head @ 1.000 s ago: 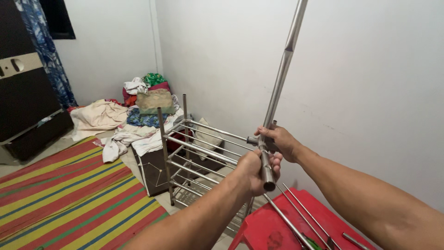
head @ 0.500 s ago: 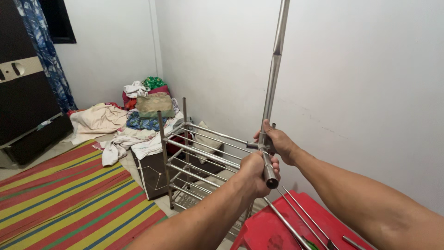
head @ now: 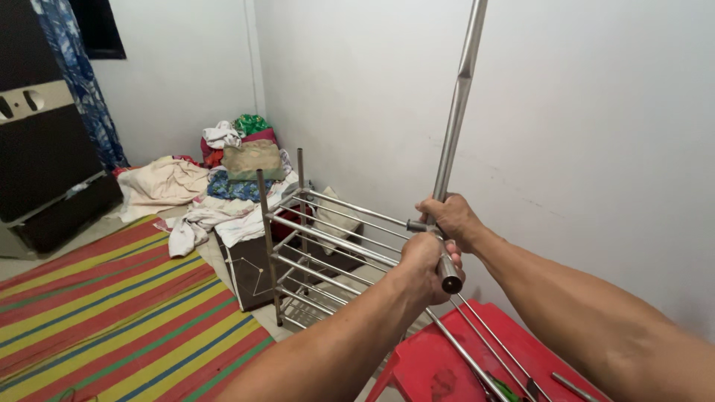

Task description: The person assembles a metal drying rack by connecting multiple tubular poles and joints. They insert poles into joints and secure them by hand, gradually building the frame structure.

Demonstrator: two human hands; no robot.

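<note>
Steel pole [head: 456,112] rises steeply beside the white wall, its lower end at the near corner of the metal rack [head: 328,246]. Left hand [head: 424,268] is wrapped tight around that lower end; right hand [head: 449,218] is closed around the pole just above it, where a rack rail meets it. Loose thin rods [head: 484,346] lie on the red plastic stool [head: 447,365] below the rack's near corner.

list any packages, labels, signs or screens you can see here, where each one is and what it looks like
No labels, signs or screens show.
Dark box: on the floor behind the metal rack, by the striped mat; boxy, dark brown, with thin white line drawing on its side.
The left hand and the right hand grip a bare steel pole with no sticker that I can see.
</note>
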